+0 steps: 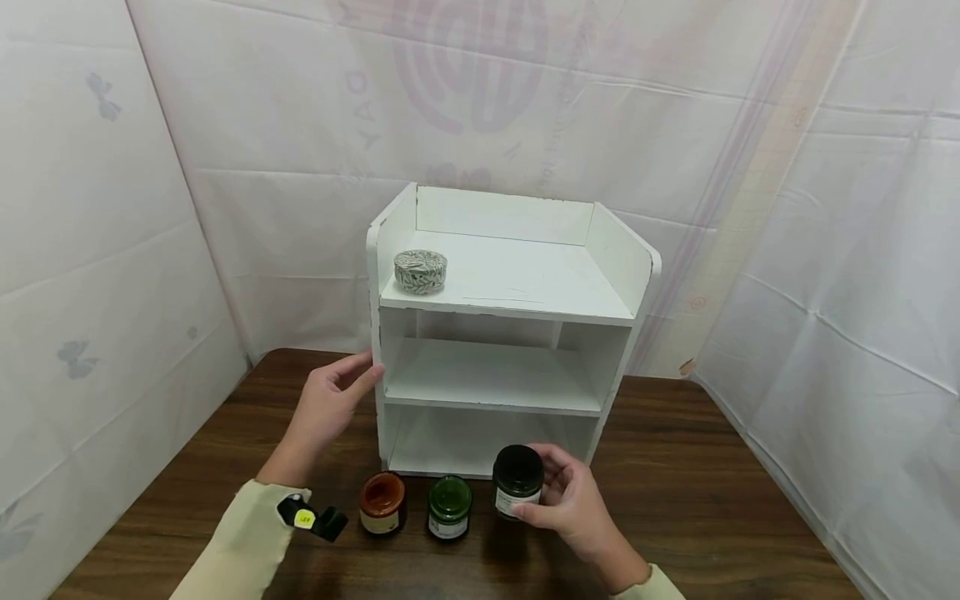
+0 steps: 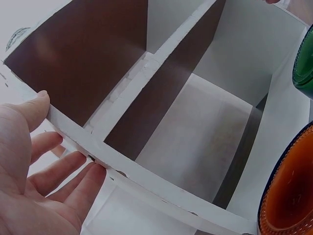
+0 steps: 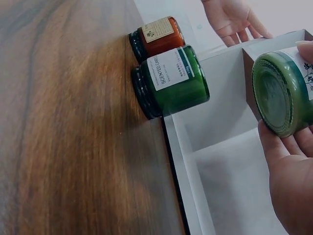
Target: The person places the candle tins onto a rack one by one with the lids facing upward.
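Observation:
My right hand (image 1: 573,504) grips a dark green candle jar (image 1: 517,473), black lid up, just in front of the shelf's right part. In the right wrist view, the jar's green glass base (image 3: 274,95) shows above the fingers. My left hand (image 1: 330,400) touches the left side panel of the white shelf unit (image 1: 491,312); its thumb lies at the front edge, the other fingers along the outer side. An orange candle jar (image 1: 382,502) and a green candle jar (image 1: 450,507) stand on the table before the shelf, upside down on their dark lids.
A round tin (image 1: 421,272) with a leaf pattern sits at the left of the shelf's top level. Below are two more compartments. The shelf stands on a dark wooden table (image 1: 697,500), with white sheets (image 1: 300,167) hanging behind and on both sides.

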`<state>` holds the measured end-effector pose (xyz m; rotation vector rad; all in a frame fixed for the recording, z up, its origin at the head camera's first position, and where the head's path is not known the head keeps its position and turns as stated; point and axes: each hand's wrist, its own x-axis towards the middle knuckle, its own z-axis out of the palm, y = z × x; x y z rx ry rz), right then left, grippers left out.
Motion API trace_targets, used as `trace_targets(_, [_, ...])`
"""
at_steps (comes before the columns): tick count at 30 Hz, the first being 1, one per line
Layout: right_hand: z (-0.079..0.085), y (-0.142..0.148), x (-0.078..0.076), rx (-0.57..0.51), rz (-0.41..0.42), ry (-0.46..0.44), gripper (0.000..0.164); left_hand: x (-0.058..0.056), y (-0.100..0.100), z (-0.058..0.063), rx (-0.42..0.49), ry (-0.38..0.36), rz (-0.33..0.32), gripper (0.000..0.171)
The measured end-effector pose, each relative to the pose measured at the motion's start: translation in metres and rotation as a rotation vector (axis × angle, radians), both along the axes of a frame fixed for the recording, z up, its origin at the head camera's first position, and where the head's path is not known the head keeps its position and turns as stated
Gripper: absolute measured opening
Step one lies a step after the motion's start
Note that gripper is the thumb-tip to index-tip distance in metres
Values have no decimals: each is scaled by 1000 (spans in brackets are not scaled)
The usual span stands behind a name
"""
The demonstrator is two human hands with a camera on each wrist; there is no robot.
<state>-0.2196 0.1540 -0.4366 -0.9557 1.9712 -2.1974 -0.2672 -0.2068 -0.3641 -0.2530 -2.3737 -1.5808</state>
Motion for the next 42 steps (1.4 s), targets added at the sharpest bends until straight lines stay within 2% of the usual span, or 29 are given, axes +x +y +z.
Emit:
trace_targets(16, [8, -8, -2, -31, 12, 33, 61, -1, -1, 0, -10, -4, 2, 60])
trace_targets(25, [18, -10, 0, 17, -29, -2, 65, 1, 0, 1, -17, -13, 6, 61])
trace_targets(42, [36, -13, -3, 37, -47, 47, 63, 1, 0, 2, -13, -16, 10, 61])
